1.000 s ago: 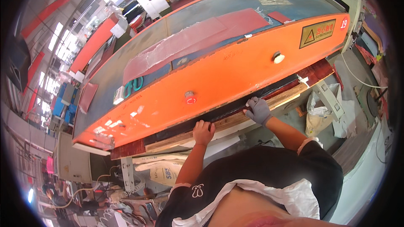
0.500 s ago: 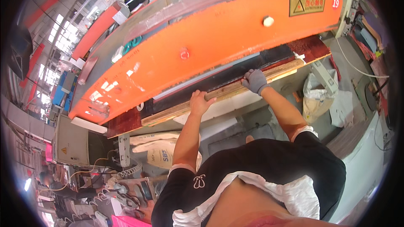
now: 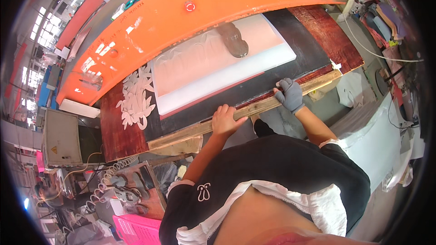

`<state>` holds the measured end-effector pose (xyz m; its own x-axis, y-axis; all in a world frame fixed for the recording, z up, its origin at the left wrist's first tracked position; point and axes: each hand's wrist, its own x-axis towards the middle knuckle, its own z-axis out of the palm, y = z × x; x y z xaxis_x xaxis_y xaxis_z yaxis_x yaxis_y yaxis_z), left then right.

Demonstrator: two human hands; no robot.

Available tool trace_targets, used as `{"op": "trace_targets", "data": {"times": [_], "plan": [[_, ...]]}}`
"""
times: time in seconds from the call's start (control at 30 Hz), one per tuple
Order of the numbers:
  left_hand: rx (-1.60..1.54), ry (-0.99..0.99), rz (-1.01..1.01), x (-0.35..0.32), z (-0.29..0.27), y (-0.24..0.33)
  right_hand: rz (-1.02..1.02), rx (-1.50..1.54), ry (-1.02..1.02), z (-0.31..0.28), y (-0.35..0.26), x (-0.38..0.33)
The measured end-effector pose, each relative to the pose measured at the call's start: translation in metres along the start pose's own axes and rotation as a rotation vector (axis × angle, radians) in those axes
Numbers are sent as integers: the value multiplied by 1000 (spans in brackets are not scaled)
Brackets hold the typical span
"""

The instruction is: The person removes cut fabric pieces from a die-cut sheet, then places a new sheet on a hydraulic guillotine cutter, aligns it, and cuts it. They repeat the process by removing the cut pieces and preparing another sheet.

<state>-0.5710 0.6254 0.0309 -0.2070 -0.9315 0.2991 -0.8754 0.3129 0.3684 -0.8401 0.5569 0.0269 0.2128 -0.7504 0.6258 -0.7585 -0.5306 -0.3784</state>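
My left hand (image 3: 225, 120), bare, has its fingers hooked over the wooden bar (image 3: 200, 129) along the near edge of a sliding board. Further right, my right hand (image 3: 289, 95), in a grey glove with bare fingertips, grips the same bar. On the board's black mat (image 3: 299, 50) lies a thick white sheet stack (image 3: 272, 63) with a pale peach sheet (image 3: 259, 31) on top. A brown, sole-shaped block (image 3: 235, 41) rests on the peach sheet, partly under the orange beam. Curved outlines mark the sheet to its left.
The orange machine beam (image 3: 218, 9) spans the far side, with a red button (image 3: 190, 6) on it. Leafy offcuts (image 3: 136, 100) lie left of the stack on the dark red board (image 3: 118, 131). A pink basket (image 3: 136, 229) stands low at the left; a pale cable (image 3: 377, 57) hangs right.
The board has slid out toward me from under the orange beam, with both hands on its bar. The sheet stack, brown block and offcuts have come into view.
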Motion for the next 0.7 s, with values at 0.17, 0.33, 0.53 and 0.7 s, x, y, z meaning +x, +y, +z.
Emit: {"op": "trace_targets", "data": {"times": [0.17, 0.33, 0.53, 0.7], "plan": [[-231, 63, 103, -57, -8, 26, -4, 72, 146, -13, -27, -6], [-178, 135, 152, -54, -17, 27, -38, -10, 76, 5, -54, 21], [130, -58, 142, -55, 7, 41, 151, -23, -162, 19, -59, 4], [108, -17, 126, -77, 15, 47, 545, 794, -92, -13, -22, -7]]}}
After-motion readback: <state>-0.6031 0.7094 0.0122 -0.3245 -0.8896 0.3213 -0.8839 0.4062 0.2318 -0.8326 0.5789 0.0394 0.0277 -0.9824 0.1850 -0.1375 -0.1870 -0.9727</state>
